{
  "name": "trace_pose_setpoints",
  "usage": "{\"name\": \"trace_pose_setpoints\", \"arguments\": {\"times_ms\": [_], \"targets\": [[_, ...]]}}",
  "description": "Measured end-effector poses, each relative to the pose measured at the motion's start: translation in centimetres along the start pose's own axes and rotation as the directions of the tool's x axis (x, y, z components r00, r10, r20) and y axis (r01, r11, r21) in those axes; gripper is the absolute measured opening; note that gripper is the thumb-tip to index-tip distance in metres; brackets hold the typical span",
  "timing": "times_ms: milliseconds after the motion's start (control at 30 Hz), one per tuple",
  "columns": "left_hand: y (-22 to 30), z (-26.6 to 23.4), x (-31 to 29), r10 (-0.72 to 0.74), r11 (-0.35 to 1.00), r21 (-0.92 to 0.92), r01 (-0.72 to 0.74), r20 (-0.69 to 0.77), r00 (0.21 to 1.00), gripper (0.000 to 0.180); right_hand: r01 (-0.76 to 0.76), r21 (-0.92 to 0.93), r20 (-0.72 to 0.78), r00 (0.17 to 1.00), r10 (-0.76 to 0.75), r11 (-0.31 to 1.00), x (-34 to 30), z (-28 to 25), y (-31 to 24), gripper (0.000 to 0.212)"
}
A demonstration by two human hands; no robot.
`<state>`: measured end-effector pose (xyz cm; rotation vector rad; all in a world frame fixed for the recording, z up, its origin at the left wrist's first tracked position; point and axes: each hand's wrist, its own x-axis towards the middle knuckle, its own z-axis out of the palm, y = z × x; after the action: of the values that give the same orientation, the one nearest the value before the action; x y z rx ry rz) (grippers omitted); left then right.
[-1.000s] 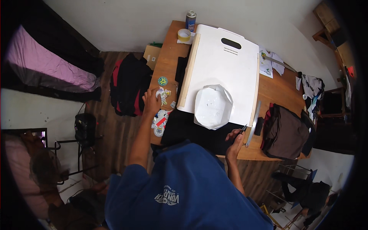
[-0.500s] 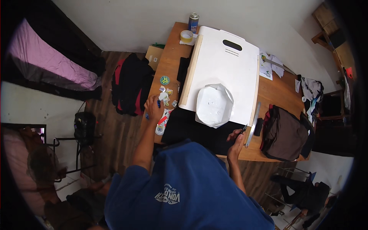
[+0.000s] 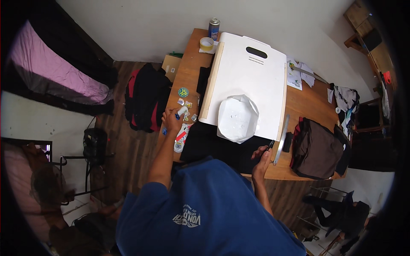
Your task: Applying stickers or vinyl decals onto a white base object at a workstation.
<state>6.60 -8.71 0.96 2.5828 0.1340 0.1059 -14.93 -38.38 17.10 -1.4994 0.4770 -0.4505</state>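
My left hand [image 3: 172, 121] is at the table's left edge, its fingers closed at a small white cutout [image 3: 184, 112] that looks tilted up. Something small and blue [image 3: 177, 116] shows at the fingertips. Around it lie small printed cutouts [image 3: 188, 104], a round blue-green and yellow badge [image 3: 183, 92] and a red-and-white strip [image 3: 182, 133]. My right hand [image 3: 261, 158] is over the black cloth [image 3: 205, 141] with a slim dark tool [image 3: 270, 145] in its fingers; its exact kind is too small to tell. A white paper bowl [image 3: 238, 117] rests on the white board's near part.
The white board [image 3: 252, 77] with a handle slot covers the table's middle. A metal ruler [image 3: 282, 141] lies right of it, beside folded brown garments [image 3: 318, 147]. A spray can [image 3: 214, 30] and a tape roll [image 3: 206, 43] stand at the back. Dark clothes [image 3: 147, 98] are piled left of the table.
The white cutout at my left fingers has shifted toward me and turned from flat to tilted. My right hand stays nearly still with its tool. The whole view has shifted slightly.
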Motion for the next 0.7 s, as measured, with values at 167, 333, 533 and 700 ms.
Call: {"name": "trace_pose_setpoints", "arguments": {"times_ms": [167,333,533,700], "targets": [[-1.4,1.1,0.2,0.053,0.996,-0.067,-0.058,-0.071,0.996,0.039,0.017,-0.001,-0.002,1.000,-0.017,1.000,0.0,0.0,0.2,0.034],[-3.0,2.0,0.3,0.008,0.945,-0.327,-0.013,-0.018,1.000,0.042,0.008,-0.003,-0.005,1.000,-0.008,1.000,-0.2,0.0,0.4,0.034],[-8.0,3.6,2.2,-0.172,0.763,-0.595,0.252,0.189,0.967,0.036,0.009,0.017,0.037,0.999,-0.009,1.000,-0.3,1.1,0.0,0.033],[-5.2,2.0,2.8,-0.081,0.651,-0.727,0.218,0.219,0.972,0.029,0.008,0.013,0.000,1.000,-0.008,1.000,-0.5,1.0,0.5,0.033]]}}
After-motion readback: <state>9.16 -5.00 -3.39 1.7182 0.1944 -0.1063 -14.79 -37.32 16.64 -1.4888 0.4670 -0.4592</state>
